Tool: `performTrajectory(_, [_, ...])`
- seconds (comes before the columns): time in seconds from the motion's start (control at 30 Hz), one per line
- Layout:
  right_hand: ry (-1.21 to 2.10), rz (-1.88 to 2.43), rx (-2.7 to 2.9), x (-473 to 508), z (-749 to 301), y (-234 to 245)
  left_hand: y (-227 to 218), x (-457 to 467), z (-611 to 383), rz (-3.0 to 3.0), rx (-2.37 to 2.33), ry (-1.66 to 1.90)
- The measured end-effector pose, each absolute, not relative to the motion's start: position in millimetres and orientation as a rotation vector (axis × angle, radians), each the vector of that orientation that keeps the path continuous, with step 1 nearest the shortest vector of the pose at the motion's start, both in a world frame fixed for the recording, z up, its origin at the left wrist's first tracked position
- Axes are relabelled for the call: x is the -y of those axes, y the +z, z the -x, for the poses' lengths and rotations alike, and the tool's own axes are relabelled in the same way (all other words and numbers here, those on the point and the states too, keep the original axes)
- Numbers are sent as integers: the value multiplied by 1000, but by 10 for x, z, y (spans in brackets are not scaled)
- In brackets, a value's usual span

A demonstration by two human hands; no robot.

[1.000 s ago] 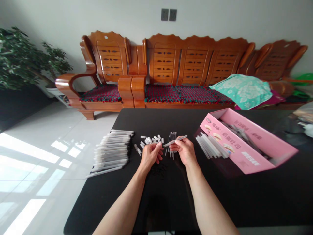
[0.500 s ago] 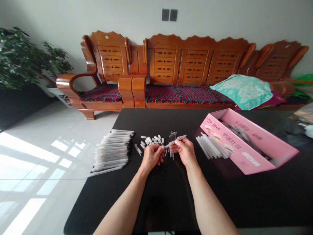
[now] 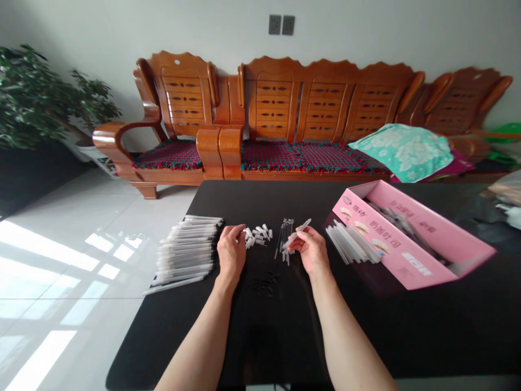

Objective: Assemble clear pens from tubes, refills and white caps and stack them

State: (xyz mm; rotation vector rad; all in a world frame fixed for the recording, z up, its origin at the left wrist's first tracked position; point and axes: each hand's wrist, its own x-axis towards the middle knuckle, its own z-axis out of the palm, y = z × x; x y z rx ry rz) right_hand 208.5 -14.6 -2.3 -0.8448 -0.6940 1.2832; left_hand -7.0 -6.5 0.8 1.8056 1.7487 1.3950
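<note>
Between the fingertips of my right hand [image 3: 313,251] is a slim translucent white pen barrel [image 3: 296,234], slanting up to the right. My left hand [image 3: 231,252] is at the left side of a small pile of short white pen parts [image 3: 260,234], its fingers curled together at the pile's edge. What its fingertips hold, if anything, is hidden. Thin dark pen refills [image 3: 280,239] lie just left of and below my right hand. Tiny black pieces [image 3: 265,283] are scattered on the table nearer to me.
A long row of white pens with black ends [image 3: 187,252] lies on the black table [image 3: 277,336] at the left. At the right, more translucent barrels [image 3: 350,243] lean by a pink box [image 3: 407,244] with contents inside. A wooden sofa [image 3: 321,108] stands behind.
My left hand has let go of the barrel and moved left to the white parts. My right hand still holds the barrel, now tilted more steeply. The tiny black pieces are now uncovered.
</note>
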Motion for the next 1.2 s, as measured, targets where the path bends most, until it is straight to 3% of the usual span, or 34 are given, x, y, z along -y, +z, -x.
performTrajectory(0.33, [1323, 887, 766, 170, -2044, -17, -144, -121, 54, -2182, -1963, 1001])
performTrajectory(0.53, [1449, 898, 842, 214, -2006, 20, -81, -79, 39, -1966, -1836, 1190])
performTrajectory(0.8, [1327, 1042, 1215, 252, -1971, 28, -29, 30, -83, -1026, -1079, 1470])
performTrajectory(1.2, [1160, 1182, 1456, 220, -2003, -50, -50, 23, -95, -890, -1016, 1510])
